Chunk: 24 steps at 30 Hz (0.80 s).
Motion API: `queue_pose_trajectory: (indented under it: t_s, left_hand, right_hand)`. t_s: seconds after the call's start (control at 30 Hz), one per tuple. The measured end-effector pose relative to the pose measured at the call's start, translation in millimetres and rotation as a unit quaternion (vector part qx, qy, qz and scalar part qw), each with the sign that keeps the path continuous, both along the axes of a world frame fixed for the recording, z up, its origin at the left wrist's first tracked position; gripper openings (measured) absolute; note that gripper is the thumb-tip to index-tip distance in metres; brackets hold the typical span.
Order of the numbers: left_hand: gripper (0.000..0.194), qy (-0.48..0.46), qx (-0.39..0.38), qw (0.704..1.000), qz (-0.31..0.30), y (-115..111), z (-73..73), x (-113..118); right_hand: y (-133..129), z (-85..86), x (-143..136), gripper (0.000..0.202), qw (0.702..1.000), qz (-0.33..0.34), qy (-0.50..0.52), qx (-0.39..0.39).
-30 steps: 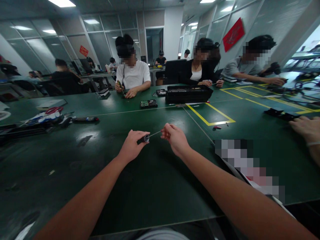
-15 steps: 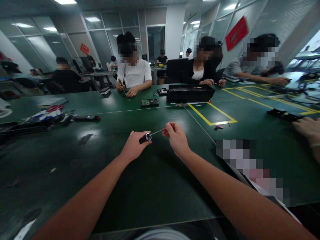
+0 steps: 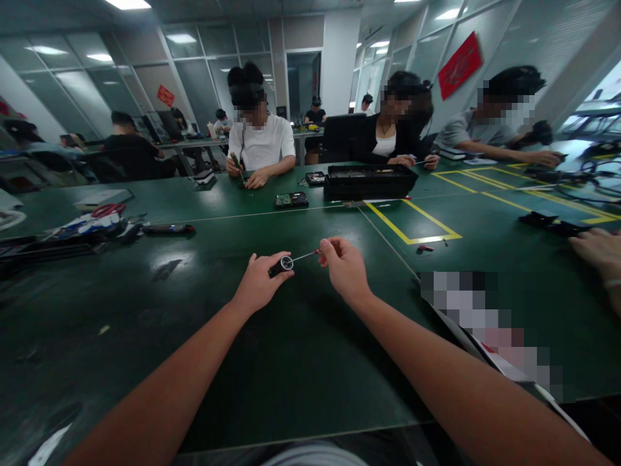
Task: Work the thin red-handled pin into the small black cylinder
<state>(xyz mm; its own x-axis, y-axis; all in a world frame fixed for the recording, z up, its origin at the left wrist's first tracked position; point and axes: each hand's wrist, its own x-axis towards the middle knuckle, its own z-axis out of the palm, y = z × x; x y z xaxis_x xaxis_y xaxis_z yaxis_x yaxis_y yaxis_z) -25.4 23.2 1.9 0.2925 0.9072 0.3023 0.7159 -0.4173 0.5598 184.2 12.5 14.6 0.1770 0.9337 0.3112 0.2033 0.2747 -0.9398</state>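
Observation:
A short black cylinder [image 3: 282,265] with a pale ring at its open end is gripped by my left hand [image 3: 258,283], fingers wrapped round it. My right hand [image 3: 345,268] pinches the red handle of a thin screwdriver [image 3: 304,256]. Its metal shaft points left, and the tip meets the ringed end of the cylinder; whether it goes inside is too small to tell. Both hands are above the green table [image 3: 291,362], near the middle of the view.
Beyond my hands are a black tray [image 3: 371,182] and a circuit-board device [image 3: 291,200]. A dark pen-like tool [image 3: 168,229] and a pile of cables [image 3: 97,220] are left. A small red piece [image 3: 425,248] lies right. Across the table, people work; another person's hand [image 3: 599,252] rests far right.
The red screwdriver handle now shows more clearly at my right fingertips. The cylinder in my left hand has shifted very slightly left and up.

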Motion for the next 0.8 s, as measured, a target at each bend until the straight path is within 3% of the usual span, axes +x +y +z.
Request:
queue_pose_trajectory:
  t_s: [0.2,0.37,0.47,0.6,0.8]
  left_hand:
    - [0.045,0.001,0.006,1.000,-0.005,1.0,-2.9,-1.5]
    - [0.045,0.009,0.012,1.000,-0.001,1.3,-4.1,-1.6]
    - [0.043,0.021,0.007,1.000,0.002,0.8,-2.5,-1.1]
    - [0.041,0.026,0.009,1.000,0.013,0.5,-0.6,-1.2]
    - [0.040,0.024,0.022,0.999,0.020,0.9,-2.3,-2.9]
  right_hand:
    - [-1.3,-0.6,0.5,0.032,1.000,0.002,-0.026,-0.001]
    - [-5.1,-0.4,-0.3,0.047,0.999,-0.009,-0.050,0.009]
    - [-5.0,-1.6,-0.3,0.042,0.997,-0.021,-0.077,0.021]
    - [-4.6,-2.4,0.7,0.029,0.997,0.018,-0.072,0.018]
    - [-5.7,1.3,1.3,0.041,0.992,0.018,-0.123,0.017]
